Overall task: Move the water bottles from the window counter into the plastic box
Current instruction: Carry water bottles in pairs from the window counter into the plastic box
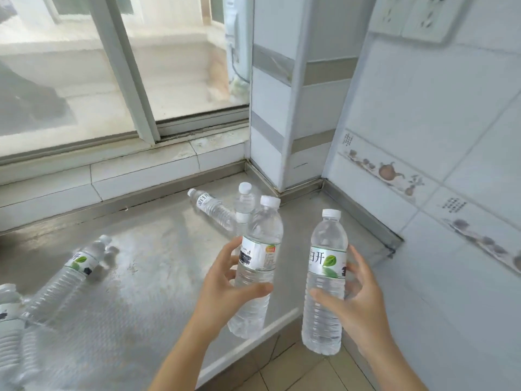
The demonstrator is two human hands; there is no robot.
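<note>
The left hand (225, 289) grips one upright water bottle (258, 266) and the right hand (353, 297) grips another (327, 277), both lifted over the steel counter's (158, 249) near edge, while more bottles (72, 272) lie farther left.

Six water bottles, all clear with white caps: one (255, 266) held upright in the left hand (225, 289), one (324, 280) held upright in the right hand (358, 300), one (244, 204) standing on the counter (158, 249), one (210, 206) lying beside it, one (64, 277) lying at left, and one (8, 320) cut by the left edge, where glare may hide another. Two hands. Two wall sockets (414, 15). One sliding window (112, 66).
</note>
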